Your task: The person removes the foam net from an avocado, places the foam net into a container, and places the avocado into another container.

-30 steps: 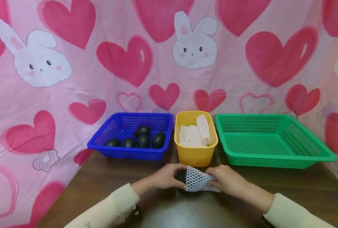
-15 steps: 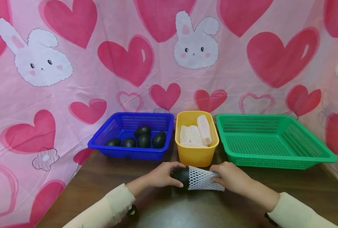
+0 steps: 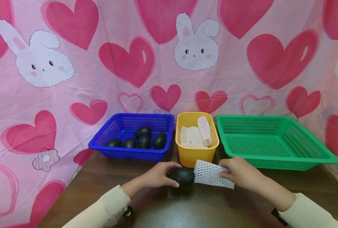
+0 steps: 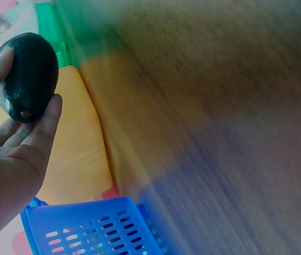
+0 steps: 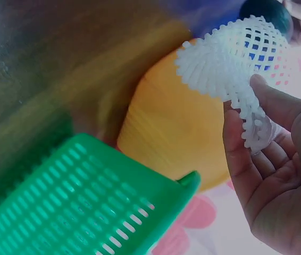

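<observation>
A dark avocado (image 3: pixel 183 176) is gripped by my left hand (image 3: pixel 159 175), thumb on one side and fingers on the other. In the left wrist view the whole avocado (image 4: pixel 32 74) shows, bare of any net. My right hand (image 3: pixel 241 172) pinches a white foam net sleeve (image 3: pixel 210 173) between thumb and fingers. The sleeve's open end faces the avocado's right tip, very close to it; whether they touch I cannot tell. From the right wrist, the net (image 5: pixel 235 58) looks spread wide at its far end and squeezed together at the thumb. Both hands are in front of the yellow bin (image 3: pixel 196 155).
At the back left stands a blue basket (image 3: pixel 129 154) with several avocados (image 3: pixel 144 141). More white net sleeves (image 3: pixel 196 136) lie in the yellow bin. A green basket (image 3: pixel 271 163) stands at the right. Behind them hangs a pink cloth (image 3: pixel 163 72) with hearts and rabbits.
The net sleeve has come off the avocado, which it partly covered before. My right hand moved right with the sleeve; my left hand shifted slightly left with the avocado.
</observation>
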### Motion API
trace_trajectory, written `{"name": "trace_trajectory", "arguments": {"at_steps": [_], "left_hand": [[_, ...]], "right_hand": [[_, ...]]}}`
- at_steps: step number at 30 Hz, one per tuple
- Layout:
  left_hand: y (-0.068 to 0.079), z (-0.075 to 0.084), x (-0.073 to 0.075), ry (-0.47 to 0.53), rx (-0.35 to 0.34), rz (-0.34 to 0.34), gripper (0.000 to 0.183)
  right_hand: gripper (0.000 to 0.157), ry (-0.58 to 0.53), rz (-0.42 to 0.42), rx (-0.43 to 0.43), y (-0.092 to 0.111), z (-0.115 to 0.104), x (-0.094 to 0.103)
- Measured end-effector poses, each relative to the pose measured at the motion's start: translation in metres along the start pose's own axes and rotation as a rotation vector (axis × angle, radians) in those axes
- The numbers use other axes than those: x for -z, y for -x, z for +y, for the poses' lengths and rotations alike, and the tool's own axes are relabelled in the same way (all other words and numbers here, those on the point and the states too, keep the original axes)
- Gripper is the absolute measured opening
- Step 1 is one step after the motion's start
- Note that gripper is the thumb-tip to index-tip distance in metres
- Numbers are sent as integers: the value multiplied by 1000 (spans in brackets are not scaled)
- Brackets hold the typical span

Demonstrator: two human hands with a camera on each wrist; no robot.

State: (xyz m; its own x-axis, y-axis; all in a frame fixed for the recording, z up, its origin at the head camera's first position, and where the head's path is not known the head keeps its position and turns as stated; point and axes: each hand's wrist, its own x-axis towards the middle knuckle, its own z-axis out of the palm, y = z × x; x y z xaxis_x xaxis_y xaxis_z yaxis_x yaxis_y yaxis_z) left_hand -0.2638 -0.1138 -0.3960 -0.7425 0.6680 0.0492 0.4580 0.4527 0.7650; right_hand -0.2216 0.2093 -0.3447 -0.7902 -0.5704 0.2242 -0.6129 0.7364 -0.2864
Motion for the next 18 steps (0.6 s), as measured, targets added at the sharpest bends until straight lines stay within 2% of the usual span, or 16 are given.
{"name": "trace_trajectory", "arguments": {"at_steps": [9,18], "left_hand": [[7,0,5,8,3,20,55],[11,-2,6,21,4,31,56]], "right_hand": [[14,-71,29,-81,-2,-9,24],[20,-200,98,-134,-16,-11,36]]}}
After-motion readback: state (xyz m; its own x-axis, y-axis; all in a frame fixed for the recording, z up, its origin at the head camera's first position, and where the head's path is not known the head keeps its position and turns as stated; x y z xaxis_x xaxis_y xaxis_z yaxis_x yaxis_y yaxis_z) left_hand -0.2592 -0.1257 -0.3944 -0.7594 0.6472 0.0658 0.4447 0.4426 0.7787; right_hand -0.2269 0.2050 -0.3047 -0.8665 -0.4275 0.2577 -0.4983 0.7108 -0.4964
